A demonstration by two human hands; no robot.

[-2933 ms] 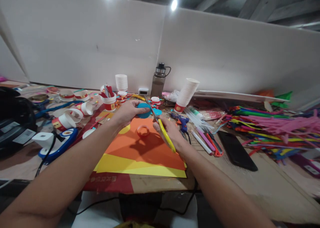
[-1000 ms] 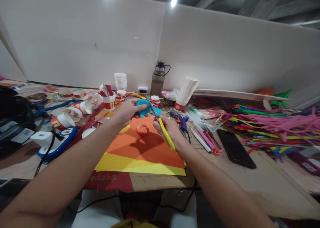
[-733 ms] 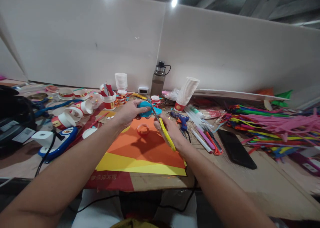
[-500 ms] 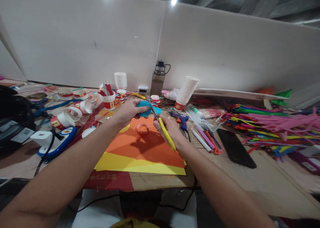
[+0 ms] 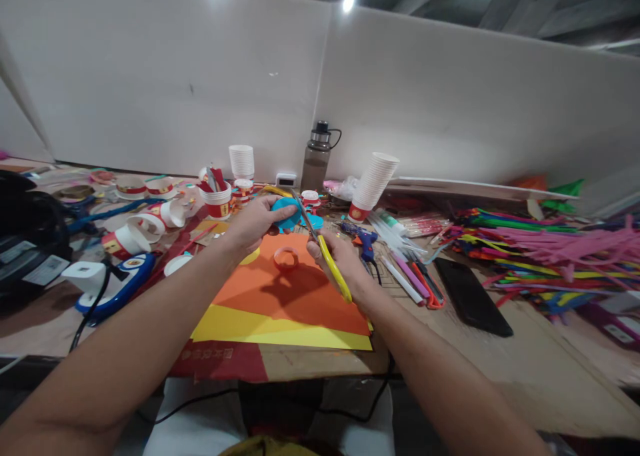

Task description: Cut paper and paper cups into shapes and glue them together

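Between the thumb and fingers of my left hand [image 5: 253, 226] is a round piece of blue paper [image 5: 286, 215]. My right hand [image 5: 339, 256] is closed on yellow-handled scissors [image 5: 331, 269], whose blades point up and away, right at the blue piece's right edge. Whether the blades touch the paper, I cannot tell. Under both hands lies a sheet of orange paper [image 5: 295, 303] on top of yellow paper [image 5: 280, 336]. A small red ring [image 5: 286, 259] rests on the orange sheet. Another blue piece [image 5: 313, 223] lies behind the scissors.
A glue gun [image 5: 367, 239], markers [image 5: 413, 279] and a black phone [image 5: 473, 296] lie to the right, beside piled pipe cleaners [image 5: 565, 243]. Stacked paper cups [image 5: 375, 183] and a water bottle [image 5: 316, 159] stand at the back. Cut cups [image 5: 125, 241] lie left.
The blue piece has turned slightly in my left hand, and the left thumb has shifted a little on it. My right hand and the scissors stay nearly in place.
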